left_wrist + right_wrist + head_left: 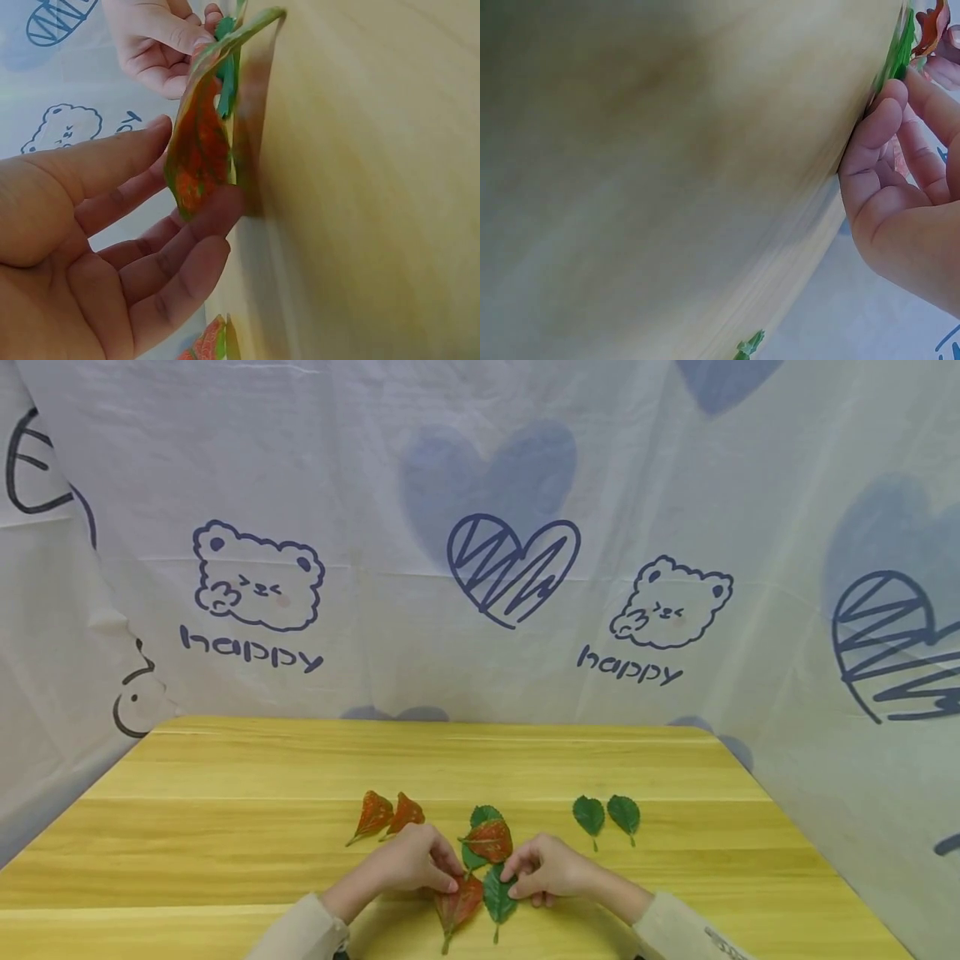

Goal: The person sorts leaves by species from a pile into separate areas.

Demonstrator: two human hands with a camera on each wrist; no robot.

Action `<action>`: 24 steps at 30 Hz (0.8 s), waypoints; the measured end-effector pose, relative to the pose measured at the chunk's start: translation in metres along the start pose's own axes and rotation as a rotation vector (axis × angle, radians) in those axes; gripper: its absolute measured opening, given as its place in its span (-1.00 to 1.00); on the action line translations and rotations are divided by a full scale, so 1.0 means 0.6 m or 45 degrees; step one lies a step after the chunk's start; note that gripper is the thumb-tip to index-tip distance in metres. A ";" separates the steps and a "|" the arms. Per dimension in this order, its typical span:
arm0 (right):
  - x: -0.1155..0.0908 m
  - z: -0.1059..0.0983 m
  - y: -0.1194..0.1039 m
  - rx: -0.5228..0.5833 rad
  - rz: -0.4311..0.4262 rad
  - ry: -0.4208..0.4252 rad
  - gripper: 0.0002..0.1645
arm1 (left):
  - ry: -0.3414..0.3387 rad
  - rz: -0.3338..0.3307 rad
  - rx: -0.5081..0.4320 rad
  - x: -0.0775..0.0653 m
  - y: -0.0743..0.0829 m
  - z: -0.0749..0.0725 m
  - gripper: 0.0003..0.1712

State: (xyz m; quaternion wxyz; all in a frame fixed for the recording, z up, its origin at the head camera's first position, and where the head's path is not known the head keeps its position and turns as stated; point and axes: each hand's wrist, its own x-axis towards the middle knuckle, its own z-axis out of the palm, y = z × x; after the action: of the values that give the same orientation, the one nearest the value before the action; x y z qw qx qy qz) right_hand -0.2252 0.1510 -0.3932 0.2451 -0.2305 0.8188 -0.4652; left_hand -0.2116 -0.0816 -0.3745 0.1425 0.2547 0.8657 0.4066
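My left hand (417, 860) pinches a red leaf (460, 903) by its upper edge, thumb on one side and fingers on the other. In the left wrist view this red leaf (201, 142) curves upright off the table, its green stem pointing away from the palm. Close beside it, my right hand (553, 870) holds a green leaf (498, 897) between thumb and fingertips. The right wrist view shows that green leaf (897, 52) edge-on at the fingertips. Just beyond both hands lies another red leaf (492, 840), overlapping green leaves (484, 814) under it.
Two red leaves (375, 814) lie on the wooden table (225, 827) beyond my left hand. Farther right, two green leaves (588, 814) lie side by side. A pale printed cloth (382, 635) hangs behind the table's far edge.
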 end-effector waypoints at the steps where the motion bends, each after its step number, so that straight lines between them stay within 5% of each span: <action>1: 0.000 0.000 0.001 0.000 -0.003 -0.001 -0.90 | 0.003 -0.001 0.004 0.000 0.001 -0.001 -0.90; 12: -0.001 0.000 0.002 0.001 -0.014 0.003 -0.89 | 0.084 0.014 0.058 -0.002 0.009 -0.013 -0.87; 24: -0.001 0.002 0.003 -0.001 -0.018 0.016 -0.88 | 0.178 0.094 0.087 0.025 0.018 -0.008 -0.81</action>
State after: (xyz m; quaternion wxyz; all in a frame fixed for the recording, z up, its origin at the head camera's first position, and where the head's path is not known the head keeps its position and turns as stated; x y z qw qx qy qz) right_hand -0.2244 0.1515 -0.3951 0.2367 -0.2336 0.8188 -0.4679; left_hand -0.2224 -0.0704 -0.3638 0.0580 0.2624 0.8769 0.3986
